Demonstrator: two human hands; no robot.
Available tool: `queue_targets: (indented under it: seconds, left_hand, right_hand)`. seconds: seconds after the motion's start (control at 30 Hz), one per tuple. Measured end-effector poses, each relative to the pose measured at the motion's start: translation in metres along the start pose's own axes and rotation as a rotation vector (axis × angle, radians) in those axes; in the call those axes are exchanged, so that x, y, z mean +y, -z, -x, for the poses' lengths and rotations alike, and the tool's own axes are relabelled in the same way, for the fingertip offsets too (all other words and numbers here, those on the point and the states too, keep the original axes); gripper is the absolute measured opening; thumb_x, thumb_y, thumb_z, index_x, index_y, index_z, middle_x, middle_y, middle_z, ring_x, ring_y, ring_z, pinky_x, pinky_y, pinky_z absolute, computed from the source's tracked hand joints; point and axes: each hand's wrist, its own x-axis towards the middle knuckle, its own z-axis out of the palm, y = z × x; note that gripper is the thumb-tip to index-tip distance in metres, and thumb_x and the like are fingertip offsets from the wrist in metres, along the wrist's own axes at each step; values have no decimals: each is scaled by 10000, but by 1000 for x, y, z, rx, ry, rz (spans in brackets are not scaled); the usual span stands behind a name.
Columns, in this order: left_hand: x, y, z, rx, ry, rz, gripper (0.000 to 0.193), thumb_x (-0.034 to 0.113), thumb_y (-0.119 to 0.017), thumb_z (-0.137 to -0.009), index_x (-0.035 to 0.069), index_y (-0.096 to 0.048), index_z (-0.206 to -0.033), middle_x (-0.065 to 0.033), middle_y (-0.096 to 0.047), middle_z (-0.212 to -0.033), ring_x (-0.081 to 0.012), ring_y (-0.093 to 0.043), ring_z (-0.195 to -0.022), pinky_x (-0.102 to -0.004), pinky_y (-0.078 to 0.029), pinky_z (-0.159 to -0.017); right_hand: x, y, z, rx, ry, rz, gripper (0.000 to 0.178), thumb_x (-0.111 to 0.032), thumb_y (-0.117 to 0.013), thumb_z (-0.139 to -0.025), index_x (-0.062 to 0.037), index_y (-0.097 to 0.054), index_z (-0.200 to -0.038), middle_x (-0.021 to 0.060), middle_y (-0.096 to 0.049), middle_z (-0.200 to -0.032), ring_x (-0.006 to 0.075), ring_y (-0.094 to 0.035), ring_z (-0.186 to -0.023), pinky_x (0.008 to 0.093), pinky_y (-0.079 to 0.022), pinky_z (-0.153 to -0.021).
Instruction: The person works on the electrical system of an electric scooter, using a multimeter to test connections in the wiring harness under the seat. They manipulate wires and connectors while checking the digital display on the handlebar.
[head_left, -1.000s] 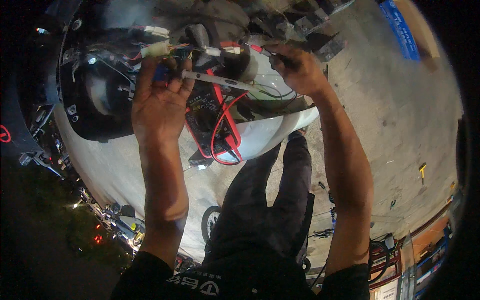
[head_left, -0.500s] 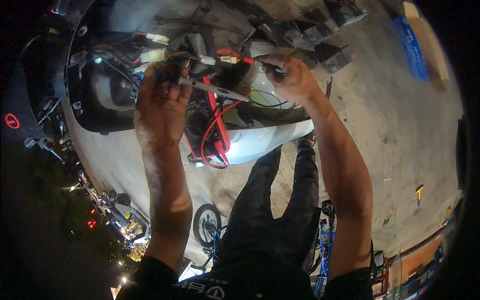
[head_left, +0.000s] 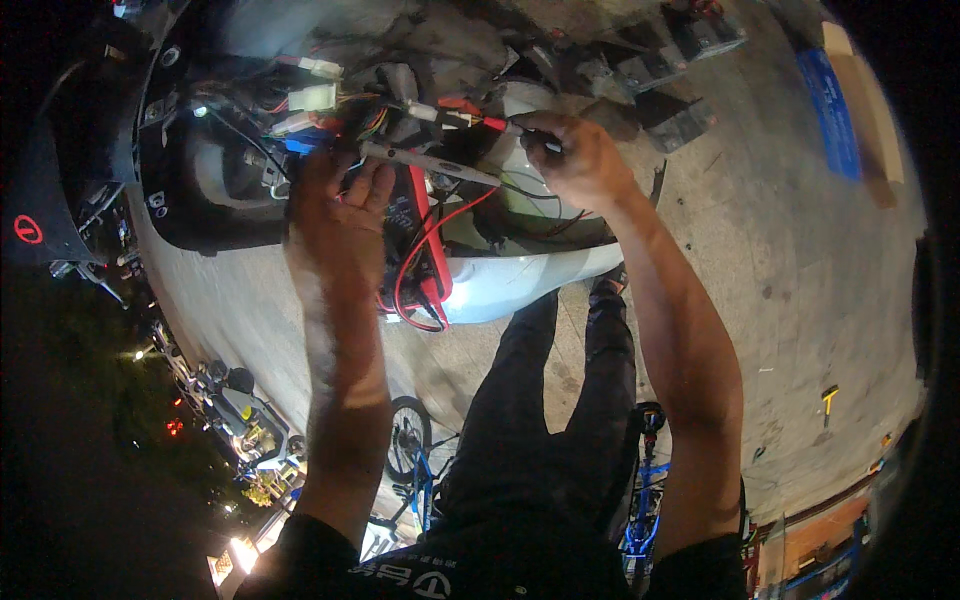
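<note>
My left hand has its fingers curled at the left end of a slim grey test probe, beside a blue connector; its fingertips are partly in shadow. A red lead runs from the probe's far end to a red-edged multimeter, which lies partly behind my left hand. My right hand pinches a dark test probe. Its red front part points left to a white connector on the wiring. Whether its tip touches metal is too small to tell.
More white connectors and loose wires lie over the opened black-and-white vehicle body. Dark box-shaped parts stand on the floor behind. A blue-and-tan carton and a yellow-handled tool lie at right. Bicycles stand nearby.
My left hand has shifted slightly right and down, uncovering more of the blue connector and wires. My right hand keeps its pinch on the dark probe. The view has shifted a little.
</note>
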Motion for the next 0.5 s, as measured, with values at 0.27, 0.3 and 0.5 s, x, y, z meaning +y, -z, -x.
queue_targets:
  seconds: [0.27,0.3,0.5]
  left_hand:
    - [-117,-37,62,20,204,396,255,128,-602,-899,124,-567,-1152,-80,-622,-1033,-254,-596,-950,-391,-477,-868]
    - [-125,-42,48,-78,55,106,246,141,-600,-903,138,-567,-1147,-74,-621,-1032,-245,-587,-922,-377,-477,-840]
    - [-126,-56,-4,62,365,414,181,210,-605,-911,160,-605,-1086,-33,-641,-946,-199,-568,-832,-333,-461,-730]
  right_hand:
    - [6,17,-16,-47,142,11,264,-74,-619,-855,-44,-661,-1114,129,-702,-864,170,-672,-761,298,-525,-699]
    - [6,19,-17,-41,158,-6,262,-70,-622,-855,-36,-659,-1112,129,-701,-873,166,-669,-771,297,-524,-707]
    - [5,26,-24,-149,109,-50,255,-69,-638,-851,-15,-654,-1100,124,-699,-926,162,-669,-821,300,-524,-731]
